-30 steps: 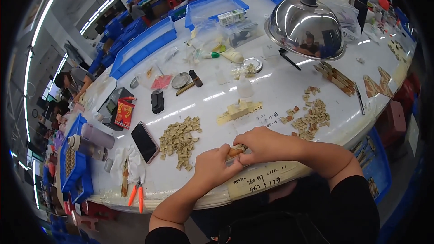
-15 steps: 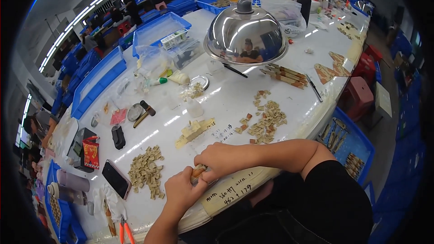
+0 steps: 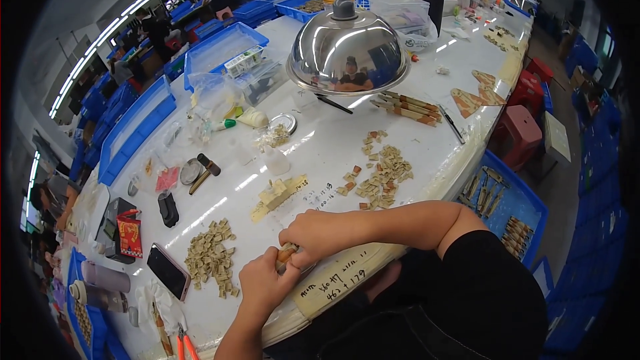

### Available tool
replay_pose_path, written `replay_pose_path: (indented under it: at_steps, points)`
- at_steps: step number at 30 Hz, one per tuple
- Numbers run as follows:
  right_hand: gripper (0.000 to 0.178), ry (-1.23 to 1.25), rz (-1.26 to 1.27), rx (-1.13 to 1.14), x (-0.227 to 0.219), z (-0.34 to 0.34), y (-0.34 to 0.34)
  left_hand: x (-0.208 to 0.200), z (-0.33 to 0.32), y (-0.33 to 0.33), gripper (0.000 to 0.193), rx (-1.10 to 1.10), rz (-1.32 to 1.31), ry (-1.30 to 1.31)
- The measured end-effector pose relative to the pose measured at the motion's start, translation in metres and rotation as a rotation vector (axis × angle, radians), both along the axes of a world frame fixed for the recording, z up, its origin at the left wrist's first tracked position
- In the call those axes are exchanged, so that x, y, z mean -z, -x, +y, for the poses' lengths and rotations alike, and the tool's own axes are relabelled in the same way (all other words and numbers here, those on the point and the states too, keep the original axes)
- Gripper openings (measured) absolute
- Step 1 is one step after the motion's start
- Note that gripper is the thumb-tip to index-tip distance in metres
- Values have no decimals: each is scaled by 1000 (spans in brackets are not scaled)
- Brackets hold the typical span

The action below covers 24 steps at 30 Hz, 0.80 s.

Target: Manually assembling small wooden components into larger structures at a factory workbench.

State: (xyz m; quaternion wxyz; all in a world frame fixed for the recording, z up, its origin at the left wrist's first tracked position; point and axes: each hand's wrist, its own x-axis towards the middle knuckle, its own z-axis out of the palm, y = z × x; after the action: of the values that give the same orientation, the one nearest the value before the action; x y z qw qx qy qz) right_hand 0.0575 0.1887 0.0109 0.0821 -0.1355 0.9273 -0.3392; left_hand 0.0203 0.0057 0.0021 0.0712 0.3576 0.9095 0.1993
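My left hand point(image 3: 263, 283) and my right hand point(image 3: 319, 235) meet near the front edge of the white table point(image 3: 250, 243). Between them, both closed, is a small brown-and-tan patterned piece point(image 3: 287, 253); fingers cover most of it, so its full shape is hidden. A pile of small flat tan chips point(image 3: 210, 253) lies left of my left hand. Beyond my right arm is a looser heap of similar chips point(image 3: 387, 177), a few with orange-brown faces. Just past my hands sits a pale yellow block point(image 3: 277, 195) on a strip of tape.
A shiny metal dome lamp point(image 3: 348, 53) hangs over the table. At left lie a phone point(image 3: 168, 271), a black case point(image 3: 168, 209) and orange-handled pliers point(image 3: 185, 345). Long patterned strips point(image 3: 410, 108) rest beyond the right heap. A blue tray point(image 3: 500, 210) stands beyond my right elbow.
The whole view has shifted slightly, so the table's things appear a little further left. Both hands keep their grip on the small piece, with little visible movement.
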Motion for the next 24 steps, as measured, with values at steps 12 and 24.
replay_pose_path:
  at_steps: [12,24]
  points:
    - [34,-3,-53,-34,-3,-1,0,-3,-4,0,46,-5,-50,94]
    - [33,-7,-89,-35,0,0,1,-1,-3,3,48,34,-54,109]
